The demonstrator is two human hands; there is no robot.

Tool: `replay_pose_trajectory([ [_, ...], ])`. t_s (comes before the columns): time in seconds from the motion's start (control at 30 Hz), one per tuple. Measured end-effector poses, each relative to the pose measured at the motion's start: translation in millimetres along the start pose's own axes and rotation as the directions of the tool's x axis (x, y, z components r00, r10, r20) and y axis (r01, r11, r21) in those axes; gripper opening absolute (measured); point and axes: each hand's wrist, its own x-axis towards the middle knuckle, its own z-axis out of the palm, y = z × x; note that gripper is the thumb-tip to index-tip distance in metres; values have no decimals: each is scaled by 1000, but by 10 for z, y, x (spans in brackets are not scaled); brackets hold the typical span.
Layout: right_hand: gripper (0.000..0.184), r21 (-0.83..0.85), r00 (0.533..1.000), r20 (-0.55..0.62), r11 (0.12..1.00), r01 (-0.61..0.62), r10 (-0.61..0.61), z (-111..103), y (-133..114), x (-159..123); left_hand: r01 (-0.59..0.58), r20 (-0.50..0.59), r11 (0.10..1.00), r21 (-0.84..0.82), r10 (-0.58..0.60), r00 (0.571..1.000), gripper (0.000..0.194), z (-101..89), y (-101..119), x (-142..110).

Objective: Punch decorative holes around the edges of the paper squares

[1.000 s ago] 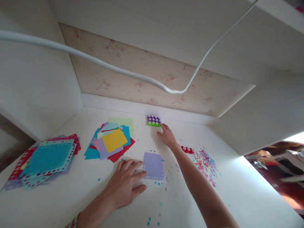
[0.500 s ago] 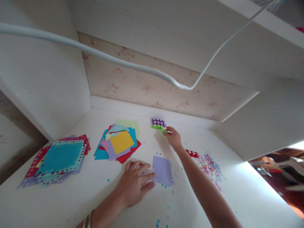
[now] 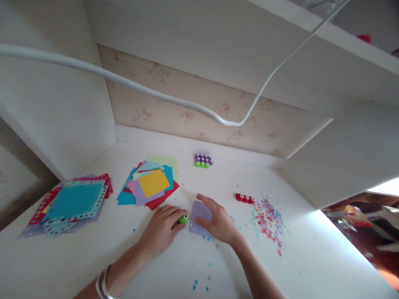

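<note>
My left hand (image 3: 163, 226) is closed around a small green craft hole punch (image 3: 183, 219) with an eye-like button on top. The punch is at the left edge of a light purple paper square (image 3: 199, 211), which has a row of punched holes along its near edge. My right hand (image 3: 220, 222) lies over the right side of that square, thumb and fingers spread apart on it. Part of the paper is hidden under this hand.
Rows of purple and green punches (image 3: 203, 160) stand near the back wall, and several red ones (image 3: 245, 198) to the right. Paper confetti (image 3: 268, 222) is scattered beside them. Plain coloured papers (image 3: 152, 183) and hole-bordered papers (image 3: 77, 201) lie left. A white cable (image 3: 174, 99) crosses above.
My right hand has come back from the punch rows to the purple paper. The green punch is now in my left hand, which has closed on it and shifted slightly left.
</note>
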Motion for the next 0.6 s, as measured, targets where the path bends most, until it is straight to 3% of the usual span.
replay_pose_trajectory([
  [0.13,59,-213,966,-196,955,-208,167,-70,240,-243,2,-22,1000,-7,-2,1000,28,15,-14,11],
  [0.27,42,-219,973,-174,958,-186,149,-16,389,-359,-3,-31,999,-51,1,1000,25,35,-52,15],
  [0.37,24,-104,980,-172,988,-115,96,12,361,-338,42,-22,995,-89,-44,999,23,38,-71,18],
  [0.43,21,11,977,-181,994,-113,113,20,321,-318,94,-27,990,-100,-97,995,23,39,-78,19],
  [0.5,28,172,957,-189,967,-190,221,30,288,-311,123,-39,987,-105,-128,991,23,42,-81,18],
  [0.6,50,457,903,-139,835,-306,408,53,263,-318,116,-48,988,-106,-122,991,23,50,-86,18],
])
